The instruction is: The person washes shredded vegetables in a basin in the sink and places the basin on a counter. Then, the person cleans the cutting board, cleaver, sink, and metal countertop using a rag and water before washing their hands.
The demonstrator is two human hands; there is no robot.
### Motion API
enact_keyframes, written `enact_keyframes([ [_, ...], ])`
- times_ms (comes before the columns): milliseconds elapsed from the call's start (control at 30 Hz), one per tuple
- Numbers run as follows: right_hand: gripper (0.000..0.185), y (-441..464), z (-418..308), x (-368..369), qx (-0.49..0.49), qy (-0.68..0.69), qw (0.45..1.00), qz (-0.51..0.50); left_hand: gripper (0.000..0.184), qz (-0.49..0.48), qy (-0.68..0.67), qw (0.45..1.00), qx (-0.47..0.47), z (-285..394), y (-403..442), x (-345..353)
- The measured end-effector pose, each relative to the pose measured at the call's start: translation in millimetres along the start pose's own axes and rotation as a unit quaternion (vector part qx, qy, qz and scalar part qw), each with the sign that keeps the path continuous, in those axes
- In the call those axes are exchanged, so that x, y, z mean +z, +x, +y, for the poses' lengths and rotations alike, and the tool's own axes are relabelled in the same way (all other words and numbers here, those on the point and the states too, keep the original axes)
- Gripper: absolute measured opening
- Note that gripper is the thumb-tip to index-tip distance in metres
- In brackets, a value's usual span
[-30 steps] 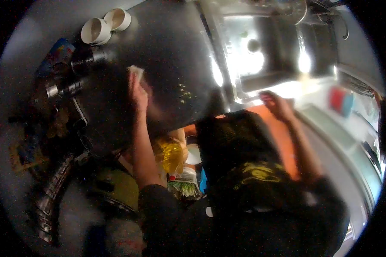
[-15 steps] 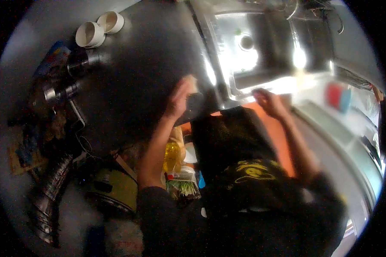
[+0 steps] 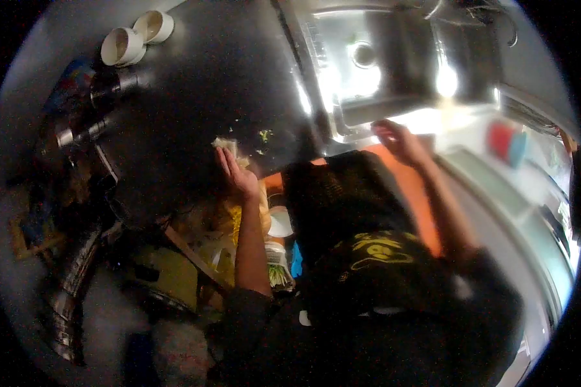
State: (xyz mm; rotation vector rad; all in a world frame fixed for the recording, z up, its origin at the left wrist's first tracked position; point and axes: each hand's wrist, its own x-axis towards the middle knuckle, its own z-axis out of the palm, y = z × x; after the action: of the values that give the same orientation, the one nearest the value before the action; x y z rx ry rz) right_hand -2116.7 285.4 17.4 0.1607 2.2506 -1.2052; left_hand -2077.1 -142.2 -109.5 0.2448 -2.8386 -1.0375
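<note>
My left hand point(image 3: 239, 177) presses a pale, crumpled cloth point(image 3: 224, 143) against the dark metal counter point(image 3: 200, 84), left of the sink. Its fingers lie over the cloth and partly cover it. Small yellowish scraps point(image 3: 265, 135) lie on the counter just right of that hand. Over by the front rim of the steel sink point(image 3: 358, 134) is my right hand point(image 3: 397, 138), with fingers loosely bent and apart and nothing visible in them.
White bowls point(image 3: 122, 46) stand at the counter's far left, near shiny metal cylinders point(image 3: 82, 133). Below the counter edge are a white round item point(image 3: 280, 222) and a bag of greens point(image 3: 279, 274). A blurred red-and-blue object point(image 3: 507, 143) is at right.
My left hand has moved left and toward my body across the counter with the cloth. Yellowish scraps now show on the counter. My right hand has barely shifted.
</note>
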Motion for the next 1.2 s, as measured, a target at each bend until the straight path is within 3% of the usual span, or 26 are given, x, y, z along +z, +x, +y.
enact_keyframes([
  [67,0.025,-5,-8,1,0.058,0.008,0.998,-0.005,0.064,0.021,0.021,0.998,-0.048,17,-2,12],
  [100,0.025,-7,-5,-1,0.059,0.009,0.998,-0.001,0.061,0.009,-0.149,0.978,-0.147,47,4,22],
  [167,0.026,-14,1,-13,0.064,0.009,0.998,0.013,0.047,0.036,-0.048,0.998,0.028,93,1,70],
  [233,0.025,-23,12,-26,0.057,0.007,0.998,0.035,0.039,0.018,-0.093,0.988,0.12,170,22,99],
  [300,0.025,-33,24,-35,0.048,0.023,0.997,0.048,0.033,-0.083,-0.176,0.972,0.135,234,35,134],
  [333,0.026,-39,33,-40,0.069,0.024,0.996,0.052,0.051,-0.125,-0.157,0.965,0.171,227,2,212],
  [367,0.026,-45,43,-46,0.088,0.024,0.994,0.057,0.062,-0.107,-0.217,0.954,0.178,250,6,229],
  [400,0.026,-49,49,-50,0.104,0.026,0.992,0.059,0.064,-0.127,-0.267,0.95,0.101,270,7,244],
  [433,0.027,-54,45,-57,0.087,0.028,0.993,0.078,0.063,-0.084,-0.319,0.941,0.074,278,5,266],
  [467,0.027,-55,46,-62,0.096,0.021,0.992,0.082,0.049,-0.055,-0.338,0.939,0.043,286,14,274],
  [500,0.026,-58,49,-63,0.103,0.018,0.991,0.083,0.043,-0.105,-0.379,0.917,-0.062,290,16,264],
  [600,0.025,-50,77,-60,0.06,0.03,0.995,0.075,0.03,-0.173,-0.542,0.765,-0.3,283,36,189],
  [667,0.025,-40,74,-57,0.05,0.031,0.996,0.061,0.035,-0.165,-0.587,0.724,-0.324,244,41,164],
  [733,0.025,-33,59,-54,0.041,0.047,0.996,0.066,0.042,-0.107,-0.722,0.587,-0.351,176,34,131],
  [800,0.025,-23,61,-46,0.02,0.039,0.997,0.059,0.045,-0.025,-0.723,0.574,-0.384,151,45,46],
  [867,0.025,-15,58,-40,0.012,0.018,0.998,0.052,0.043,0.105,-0.595,0.678,-0.419,114,44,-2],
  [900,0.025,-12,55,-38,0.014,0.017,0.999,0.044,0.041,0.143,-0.492,0.774,-0.372,75,38,-13],
  [967,0.025,-9,44,-35,0.02,0.014,0.999,0.029,0.04,0.174,-0.361,0.863,-0.308,8,23,-23],
  [1033,0.025,-6,40,-31,0.031,0.005,0.999,0.021,0.044,0.17,-0.325,0.884,-0.289,-30,18,-28],
  [1067,0.025,-7,35,-28,0.037,-0.001,0.999,0.019,0.047,0.161,-0.179,0.952,-0.188,-48,16,-27],
  [1100,0.025,-9,33,-25,0.036,-0.009,0.999,0.02,0.05,0.146,-0.026,0.986,-0.083,-52,20,-27],
  [1133,0.024,-9,33,-24,0.035,-0.017,0.999,0.02,0.053,0.125,0.129,0.983,0.025,-53,19,-26],
  [1200,0.024,-3,36,-26,0.033,-0.019,0.999,0.021,0.059,0.126,0.125,0.984,-0.006,-43,21,-16],
])
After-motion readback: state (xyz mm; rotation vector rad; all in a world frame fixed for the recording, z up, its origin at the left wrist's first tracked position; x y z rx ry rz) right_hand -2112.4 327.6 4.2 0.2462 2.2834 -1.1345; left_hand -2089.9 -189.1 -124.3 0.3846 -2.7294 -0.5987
